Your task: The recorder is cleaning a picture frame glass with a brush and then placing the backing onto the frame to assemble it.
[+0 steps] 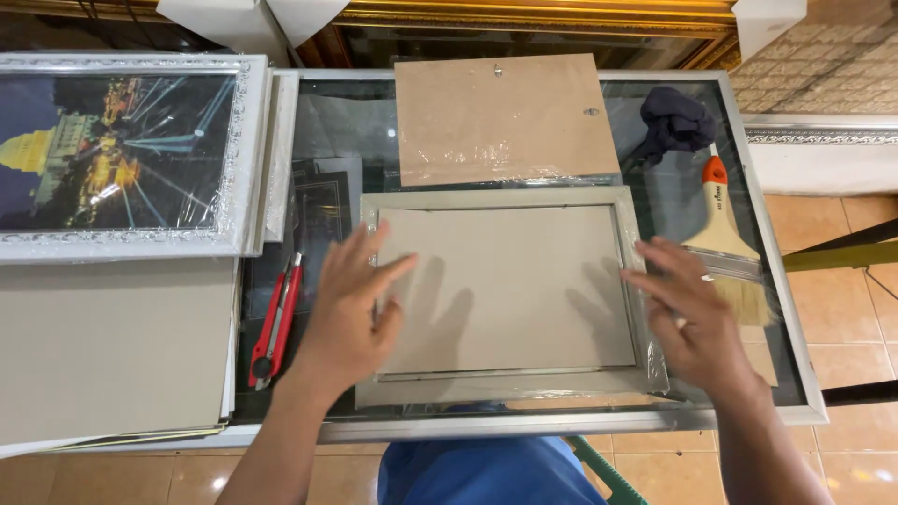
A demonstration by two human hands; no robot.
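1. Left hand (351,304), fingers spread wide, lies flat on the frame (505,295) at its nine o'clock edge.
2. Right hand (687,313), open, holding nothing, at three o'clock.
3. The frame lies face down, mid-table (561,423); brush (725,243) just beside the right hand.

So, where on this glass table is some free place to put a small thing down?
Bare glass lies between the stacked frames and the brown backing board. A narrower patch lies between the dark cloth and the brush. The middle is crowded: the face-down frame under both hands, left hand, right hand, red cutter beside.
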